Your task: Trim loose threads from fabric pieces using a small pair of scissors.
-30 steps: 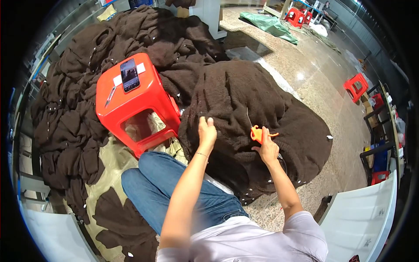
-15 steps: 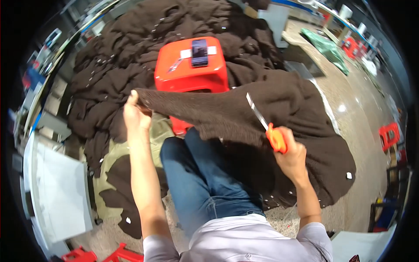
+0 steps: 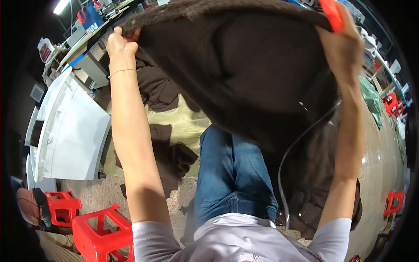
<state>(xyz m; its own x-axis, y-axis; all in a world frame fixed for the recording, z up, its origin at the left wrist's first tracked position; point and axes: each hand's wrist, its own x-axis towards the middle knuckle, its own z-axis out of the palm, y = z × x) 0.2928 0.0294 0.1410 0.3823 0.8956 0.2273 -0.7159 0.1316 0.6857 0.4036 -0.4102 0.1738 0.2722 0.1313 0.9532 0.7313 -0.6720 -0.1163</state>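
Observation:
A large dark brown fleecy fabric [image 3: 244, 65] is stretched up in front of me, its upper edge running between my hands. At the left corner my left hand [image 3: 123, 46] pinches that edge. My right hand [image 3: 345, 52], raised on the other side, is closed round the orange handle of the scissors [image 3: 332, 15] and appears to hold the fabric edge too. The blades are hidden. A thin pale strip [image 3: 281, 174] curves down the fabric's right side. The raised fabric hides the space beyond it, and its lower part hangs over my right thigh.
Brown fabric pieces [image 3: 168, 153] lie on a yellowish sheet [image 3: 185, 118] by my legs. A white bin-like container [image 3: 83, 135] stands at left. Red stools [image 3: 98, 231] are at lower left, beside another person's leg [image 3: 56, 246]. Another red stool [image 3: 394, 203] is at far right.
Both hands have risen and moved farther apart, lifting the fabric, which now covers the view of the red stool and phone. The scissors have gone up and right with my right hand.

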